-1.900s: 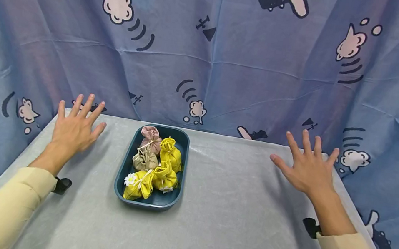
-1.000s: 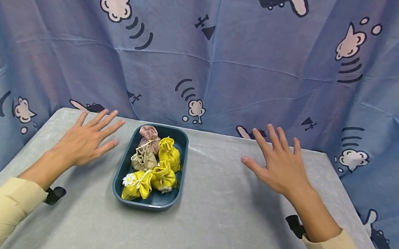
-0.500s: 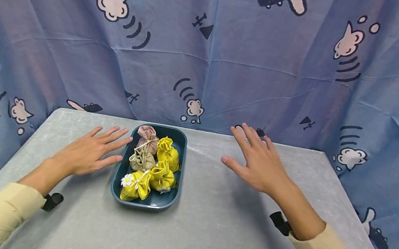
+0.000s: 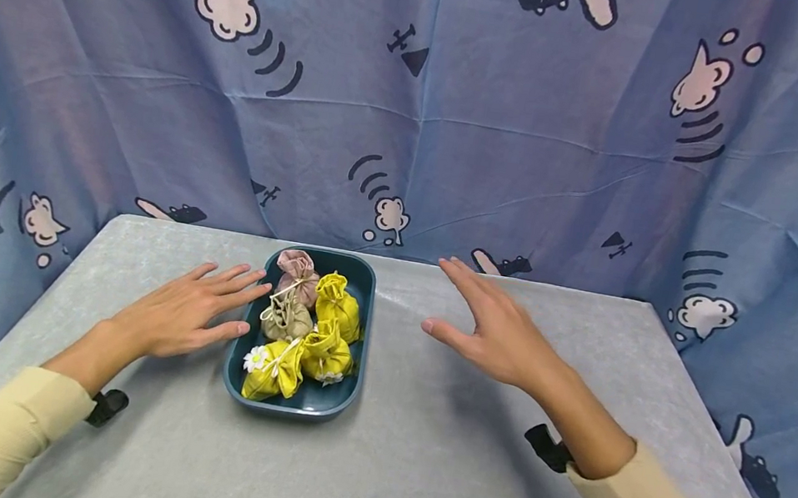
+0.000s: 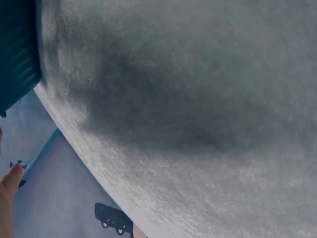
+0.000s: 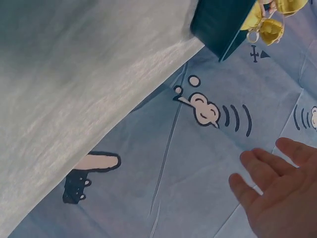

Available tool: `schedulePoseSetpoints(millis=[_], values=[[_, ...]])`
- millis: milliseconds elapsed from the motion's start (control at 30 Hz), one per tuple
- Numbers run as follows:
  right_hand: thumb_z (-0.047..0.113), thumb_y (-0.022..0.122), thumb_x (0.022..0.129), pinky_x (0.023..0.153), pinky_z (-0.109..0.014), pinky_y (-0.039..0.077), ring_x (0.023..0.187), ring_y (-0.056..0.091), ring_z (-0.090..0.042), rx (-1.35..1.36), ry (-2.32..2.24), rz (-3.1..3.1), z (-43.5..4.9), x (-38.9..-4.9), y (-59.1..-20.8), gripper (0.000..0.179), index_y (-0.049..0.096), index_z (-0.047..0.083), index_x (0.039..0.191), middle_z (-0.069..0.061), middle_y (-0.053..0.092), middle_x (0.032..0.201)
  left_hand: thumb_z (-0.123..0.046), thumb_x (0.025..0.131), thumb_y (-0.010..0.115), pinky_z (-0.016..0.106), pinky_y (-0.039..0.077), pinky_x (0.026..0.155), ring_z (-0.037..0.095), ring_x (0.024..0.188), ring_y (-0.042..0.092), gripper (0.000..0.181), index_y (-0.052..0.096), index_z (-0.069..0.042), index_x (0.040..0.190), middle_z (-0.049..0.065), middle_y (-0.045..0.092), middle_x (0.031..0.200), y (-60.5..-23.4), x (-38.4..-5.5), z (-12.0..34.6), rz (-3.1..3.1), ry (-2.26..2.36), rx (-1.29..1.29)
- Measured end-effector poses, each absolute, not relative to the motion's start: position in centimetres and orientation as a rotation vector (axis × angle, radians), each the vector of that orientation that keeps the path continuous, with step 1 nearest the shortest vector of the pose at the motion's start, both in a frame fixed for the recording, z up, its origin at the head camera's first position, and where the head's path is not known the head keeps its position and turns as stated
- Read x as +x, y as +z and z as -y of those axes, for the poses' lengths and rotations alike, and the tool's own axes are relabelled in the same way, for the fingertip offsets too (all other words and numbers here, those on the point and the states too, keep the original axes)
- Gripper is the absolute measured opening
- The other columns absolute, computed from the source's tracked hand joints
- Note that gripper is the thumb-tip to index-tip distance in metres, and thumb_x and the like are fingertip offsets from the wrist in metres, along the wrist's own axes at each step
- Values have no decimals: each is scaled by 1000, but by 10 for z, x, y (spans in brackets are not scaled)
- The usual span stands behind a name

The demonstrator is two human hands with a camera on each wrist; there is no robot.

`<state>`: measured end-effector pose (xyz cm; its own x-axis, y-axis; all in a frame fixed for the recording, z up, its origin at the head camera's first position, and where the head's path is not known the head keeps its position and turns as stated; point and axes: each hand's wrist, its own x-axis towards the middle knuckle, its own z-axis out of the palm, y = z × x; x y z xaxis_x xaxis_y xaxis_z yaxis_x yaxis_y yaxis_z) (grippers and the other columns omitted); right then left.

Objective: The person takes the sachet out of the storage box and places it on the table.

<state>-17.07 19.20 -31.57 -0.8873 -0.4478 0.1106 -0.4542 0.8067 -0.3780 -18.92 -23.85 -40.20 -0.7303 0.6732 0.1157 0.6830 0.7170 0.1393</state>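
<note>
Left of centre in the frame, a dark teal, round-cornered rectangular tray, near the back edge of a pale grey table. Inside, packed close: dusty-pink fabric drawstring pouch at upper left, beige fabric drawstring pouch below, shiny yellow fabric pouches at upper right, lower right and lower left. Behind the back edge, a blue-purple printed fabric curtain. Room for moving in the broad stretch of table at bottom centre; narrower gap between right rim and right fingertips.

Left hand with fingers extended, tips over the left rim, holding nothing; rim contact impossible to tell. Right hand right of centre, fingers straight and together, thumb apart, holding nothing.

Compared with the earliest view, both hands farther inward, right fingers no longer spread; pouches unmoved within the tray.
</note>
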Motion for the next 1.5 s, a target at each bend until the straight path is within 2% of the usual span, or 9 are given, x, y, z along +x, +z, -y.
schedulePoseSetpoints(millis=[200, 433, 667, 1133, 1367, 1500], values=[[47, 69, 92, 112, -54, 35, 143, 37, -26, 866, 932, 2924, -182, -172, -313, 81, 31, 20, 158, -3, 37, 158, -49, 102, 51, 60, 18, 116, 31, 148, 26, 65, 35, -18, 157, 5, 30, 162, -402, -188, 238, 2858, -257, -1132], [33, 77, 89, 112, -49, 37, 139, 44, -26, 986, 1245, 2821, -169, -174, -317, 76, 40, 14, 153, -5, 44, 153, -48, 102, 51, 60, 19, 116, 31, 148, 27, 65, 35, -17, 156, 5, 31, 161, -404, -188, 238, 2839, -247, -1146], [22, 78, 89, 112, -40, 37, 137, 47, -23, 1059, 1469, 2782, -153, -177, -324, 71, 45, 8, 149, -8, 49, 149, -48, 102, 51, 59, 18, 116, 30, 148, 26, 64, 35, -17, 156, 5, 30, 162, -404, -188, 238, 2837, -243, -1153], [21, 78, 89, 111, -36, 39, 136, 48, -20, 1147, 1518, 2831, -126, -179, -332, 69, 46, 4, 148, -8, 50, 149, -48, 102, 50, 59, 19, 116, 29, 148, 26, 65, 34, -18, 157, 5, 29, 162, -405, -189, 238, 2852, -249, -1142], [19, 78, 89, 111, -34, 38, 135, 49, -23, 1177, 1533, 2829, -117, -180, -337, 69, 46, -2, 146, -15, 50, 147, -48, 102, 50, 60, 20, 116, 30, 148, 26, 65, 34, -18, 157, 5, 28, 162, -405, -189, 238, 2856, -260, -1139], [18, 77, 89, 111, -33, 39, 133, 52, -22, 1192, 1538, 2846, -112, -180, -341, 67, 47, -2, 145, -15, 53, 144, -48, 102, 50, 61, 20, 115, 30, 148, 27, 65, 34, -17, 157, 6, 28, 162, -406, -189, 238, 2853, -274, -1142]])
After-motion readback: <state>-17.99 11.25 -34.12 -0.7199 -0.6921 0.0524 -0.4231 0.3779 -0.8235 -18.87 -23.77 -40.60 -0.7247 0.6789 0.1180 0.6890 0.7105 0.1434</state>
